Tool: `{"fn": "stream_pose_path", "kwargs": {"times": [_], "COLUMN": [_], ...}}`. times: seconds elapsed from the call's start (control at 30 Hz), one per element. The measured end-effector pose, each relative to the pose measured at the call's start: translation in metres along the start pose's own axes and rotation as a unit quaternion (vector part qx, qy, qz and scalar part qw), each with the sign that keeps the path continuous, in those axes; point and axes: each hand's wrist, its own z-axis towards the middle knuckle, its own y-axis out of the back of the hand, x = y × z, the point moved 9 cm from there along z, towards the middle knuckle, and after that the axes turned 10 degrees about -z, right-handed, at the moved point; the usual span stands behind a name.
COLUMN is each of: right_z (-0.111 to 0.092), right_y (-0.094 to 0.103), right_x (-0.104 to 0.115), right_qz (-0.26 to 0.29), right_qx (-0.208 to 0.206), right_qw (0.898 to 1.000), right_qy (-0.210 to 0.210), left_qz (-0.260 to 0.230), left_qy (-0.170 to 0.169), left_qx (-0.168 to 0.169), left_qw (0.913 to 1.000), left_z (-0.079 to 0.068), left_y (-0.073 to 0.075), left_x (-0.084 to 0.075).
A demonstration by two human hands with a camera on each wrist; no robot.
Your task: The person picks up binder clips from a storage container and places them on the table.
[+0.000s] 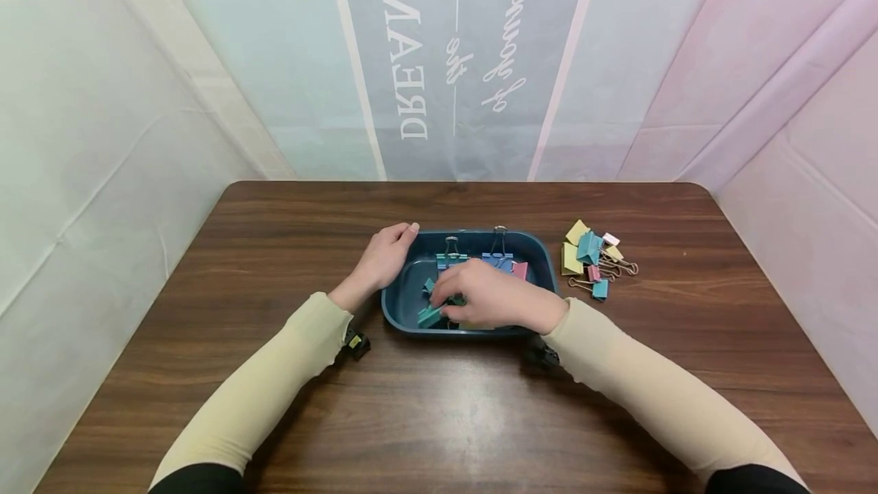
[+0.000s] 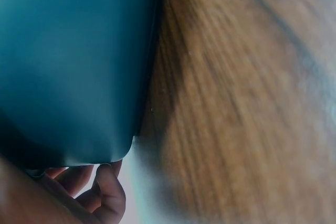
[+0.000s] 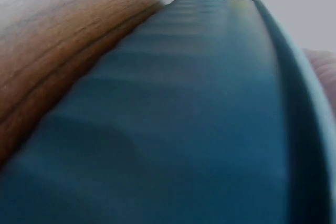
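A dark blue plastic tray (image 1: 411, 330) on the table holds binder clips of several colours. My left hand (image 1: 388, 256) grips its far left corner; in the left wrist view the curled fingers (image 2: 110, 190) show beside the tray wall (image 2: 68, 77). My right hand (image 1: 483, 294) reaches down into the tray, its thumb and fingers pinching the end of a green binder clip (image 1: 429, 317). A small teal clip (image 1: 428, 286) lies just past the fingertips. The right wrist view is mostly filled by the tray's outer wall (image 3: 184, 103), which hides the fingers' work.
On the table right of the tray lies a loose pile of yellow, teal and pink binder clips (image 1: 588, 248). Along the tray's far side are a green clip (image 1: 451, 256) and larger blue clips (image 1: 498, 259). A pink clip (image 1: 520, 271) shows near the right end.
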Motion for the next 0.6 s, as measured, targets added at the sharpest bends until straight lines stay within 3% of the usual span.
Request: {"fn": "stream_pose_path", "kwargs": {"times": [0.37,0.6], "right_z": [-0.028,-0.05], "right_y": [0.034,0.054], "right_x": [-0.013,-0.033], "right_qz": [0.082,0.166], "right_qx": [-0.058,-0.093], "right_qw": [0.994,0.977], "right_qy": [-0.038,-0.1], "left_qz": [-0.002,-0.004], "left_qy": [0.008,0.009], "left_qx": [-0.005,-0.009], "left_qw": [1.0,0.9999], "left_z": [-0.002,-0.002], "left_y": [-0.001,0.0], "left_x": [0.001,0.0]}}
